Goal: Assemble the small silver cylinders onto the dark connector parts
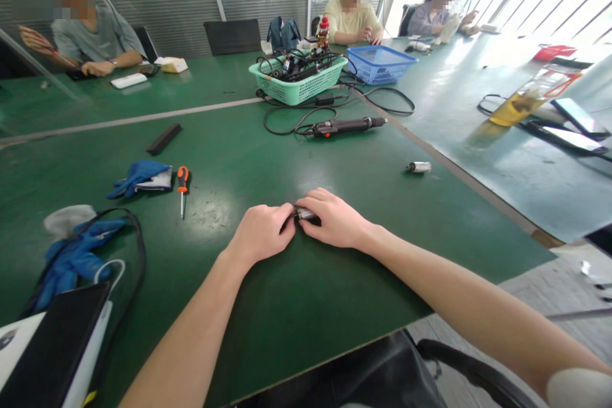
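A small silver metal cylinder (305, 213) lies between my two hands, low over the green table (306, 306). My right hand (335, 218) has its thumb and fingers closed around the silver body. At the cylinder's dark left end, the thumb and forefinger of my left hand (268, 229) are pinched together, and they hide what that end looks like. A second silver cylinder (419, 167) with a dark tip rests on the table to the right, apart from my hands.
An electric screwdriver (347, 127) with its cable lies beyond my hands. Behind it stand a green basket (299, 90) of tools and a blue basket (382, 67). Leftward are an orange-handled screwdriver (182, 180), blue gloves (138, 177) and a phone (57, 344). Several people sit around.
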A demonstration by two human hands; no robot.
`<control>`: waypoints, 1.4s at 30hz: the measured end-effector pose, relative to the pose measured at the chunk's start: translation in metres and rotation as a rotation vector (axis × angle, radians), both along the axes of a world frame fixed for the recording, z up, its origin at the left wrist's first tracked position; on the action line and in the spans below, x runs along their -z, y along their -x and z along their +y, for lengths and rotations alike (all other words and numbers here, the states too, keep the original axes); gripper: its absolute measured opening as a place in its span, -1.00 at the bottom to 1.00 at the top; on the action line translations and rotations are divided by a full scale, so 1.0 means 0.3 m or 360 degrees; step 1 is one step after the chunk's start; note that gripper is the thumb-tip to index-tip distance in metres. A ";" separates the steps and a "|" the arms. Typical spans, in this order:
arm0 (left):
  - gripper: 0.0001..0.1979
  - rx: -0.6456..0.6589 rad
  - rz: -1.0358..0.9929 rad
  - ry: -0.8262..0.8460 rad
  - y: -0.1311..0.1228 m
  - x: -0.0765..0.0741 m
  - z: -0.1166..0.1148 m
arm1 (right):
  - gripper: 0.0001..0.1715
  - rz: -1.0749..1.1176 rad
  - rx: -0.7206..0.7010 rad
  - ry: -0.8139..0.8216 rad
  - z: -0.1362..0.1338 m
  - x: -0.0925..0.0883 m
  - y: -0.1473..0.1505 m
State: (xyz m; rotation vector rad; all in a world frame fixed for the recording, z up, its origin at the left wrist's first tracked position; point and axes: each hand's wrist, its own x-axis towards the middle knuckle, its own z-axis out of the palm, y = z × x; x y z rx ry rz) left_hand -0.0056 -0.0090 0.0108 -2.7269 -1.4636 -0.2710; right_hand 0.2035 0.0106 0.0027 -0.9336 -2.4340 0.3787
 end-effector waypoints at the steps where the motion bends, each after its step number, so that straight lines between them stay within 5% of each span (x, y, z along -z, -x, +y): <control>1: -0.79 0.0003 -0.0003 -0.0002 0.000 0.000 0.000 | -0.70 0.0002 0.0002 0.0002 0.000 -0.001 0.000; 42: -0.76 -0.0026 0.0032 -0.0005 -0.001 0.008 0.002 | -0.68 -0.0001 -0.0011 0.0032 -0.001 -0.002 -0.002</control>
